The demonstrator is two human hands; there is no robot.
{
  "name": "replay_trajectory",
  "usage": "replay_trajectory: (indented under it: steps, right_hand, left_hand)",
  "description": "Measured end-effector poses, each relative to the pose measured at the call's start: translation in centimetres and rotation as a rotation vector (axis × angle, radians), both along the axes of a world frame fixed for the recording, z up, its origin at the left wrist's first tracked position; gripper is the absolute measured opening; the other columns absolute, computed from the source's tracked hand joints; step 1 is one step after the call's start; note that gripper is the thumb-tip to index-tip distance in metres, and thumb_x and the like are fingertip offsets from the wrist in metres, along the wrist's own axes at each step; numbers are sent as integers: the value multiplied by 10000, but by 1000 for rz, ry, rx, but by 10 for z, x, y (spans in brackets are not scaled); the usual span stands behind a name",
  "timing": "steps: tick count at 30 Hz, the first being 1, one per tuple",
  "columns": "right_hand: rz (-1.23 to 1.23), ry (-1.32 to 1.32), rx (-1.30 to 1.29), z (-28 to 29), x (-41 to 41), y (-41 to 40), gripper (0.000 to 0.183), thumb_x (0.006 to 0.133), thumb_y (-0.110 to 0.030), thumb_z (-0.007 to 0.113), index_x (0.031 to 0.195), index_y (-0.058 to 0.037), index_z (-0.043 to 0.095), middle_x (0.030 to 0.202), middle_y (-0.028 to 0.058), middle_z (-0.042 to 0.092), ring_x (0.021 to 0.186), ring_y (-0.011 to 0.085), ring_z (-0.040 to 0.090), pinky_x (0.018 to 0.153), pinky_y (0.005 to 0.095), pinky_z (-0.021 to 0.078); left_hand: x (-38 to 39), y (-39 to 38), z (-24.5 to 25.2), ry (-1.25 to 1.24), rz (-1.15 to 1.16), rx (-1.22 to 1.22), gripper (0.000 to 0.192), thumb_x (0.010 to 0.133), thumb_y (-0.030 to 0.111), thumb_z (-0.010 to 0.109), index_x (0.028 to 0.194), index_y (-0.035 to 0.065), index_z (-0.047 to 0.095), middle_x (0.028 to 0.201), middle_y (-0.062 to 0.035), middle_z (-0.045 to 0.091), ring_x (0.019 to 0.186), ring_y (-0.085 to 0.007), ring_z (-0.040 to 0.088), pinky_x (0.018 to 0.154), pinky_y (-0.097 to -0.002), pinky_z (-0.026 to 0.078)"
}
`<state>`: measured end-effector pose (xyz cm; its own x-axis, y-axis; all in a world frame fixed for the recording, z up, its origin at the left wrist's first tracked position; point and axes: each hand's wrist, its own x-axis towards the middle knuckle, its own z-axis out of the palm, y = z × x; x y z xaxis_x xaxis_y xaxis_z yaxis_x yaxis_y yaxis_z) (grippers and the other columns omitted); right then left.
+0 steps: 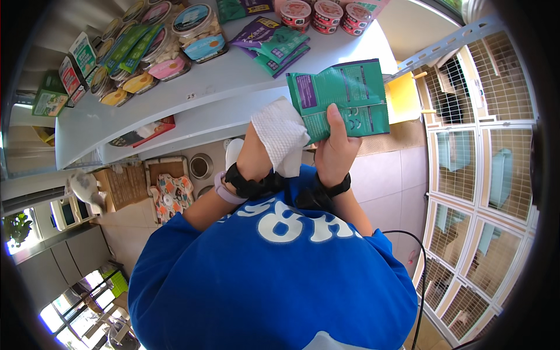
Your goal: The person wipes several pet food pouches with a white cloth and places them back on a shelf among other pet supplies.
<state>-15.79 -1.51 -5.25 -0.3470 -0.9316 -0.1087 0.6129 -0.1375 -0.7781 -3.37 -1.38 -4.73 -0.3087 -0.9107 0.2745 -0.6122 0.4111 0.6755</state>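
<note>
My right hand (337, 153) grips a green and purple foil packet (341, 98) by its lower edge, thumb on the near face. A white textured cloth or paper towel (282, 131) covers most of my left hand (258, 151); it is pinched there and touches the packet's left edge. The fingers of that hand are hidden under it. Beyond, on the white shelf (210, 85), lie similar purple and green packets (273, 41). Stacked pink-lidded cans (328, 15) stand at the shelf's back.
Clear tubs of treats (199, 33) crowd the shelf's left part, with green sachets (135, 46) on some. Below are a red package (151, 131), a cardboard box (124, 186), a metal bowl (201, 166) and a grey-white cat (85, 188). White-framed wire cages (477, 127) line the right.
</note>
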Motion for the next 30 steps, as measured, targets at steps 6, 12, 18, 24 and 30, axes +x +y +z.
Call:
replay_trajectory:
  steps: [6,12,18,24,30]
  right_hand:
    - [43,-41,15,4,-4,0,281,841,-87,644,1086,-9,531,946,52,601,756,114,602,628,214,491]
    - [53,-43,9,-2,-10,-4,314,845,-92,640,1119,-10,508,981,52,589,805,119,601,651,225,500]
    - [-5,-15,-40,-8,-29,-15,376,853,-161,625,1158,-4,471,1045,89,568,890,162,601,757,301,528]
    - [344,-215,-79,-6,-46,-9,417,821,-58,584,1204,35,448,1089,128,570,960,219,602,831,351,510]
    - [645,53,15,-4,-48,-8,452,757,9,639,1180,53,486,1103,148,606,961,215,614,844,325,503]
  left_hand:
    - [-9,-4,6,-23,-63,-6,209,754,173,616,919,47,639,846,-127,617,808,-301,591,704,-363,482]
    - [-12,-7,9,-24,-99,-16,230,748,205,639,934,69,647,849,-121,627,794,-303,600,699,-373,486]
    - [3,-15,9,-178,-284,203,243,772,163,636,971,25,627,911,-151,631,844,-283,617,734,-319,505]
    - [59,-1,-46,1561,-38,884,430,872,161,618,1252,38,458,1175,-106,563,1057,-231,576,917,-375,486]
    - [72,3,-26,1288,13,724,383,860,159,632,1197,17,519,1111,-103,605,1012,-216,600,869,-356,500]
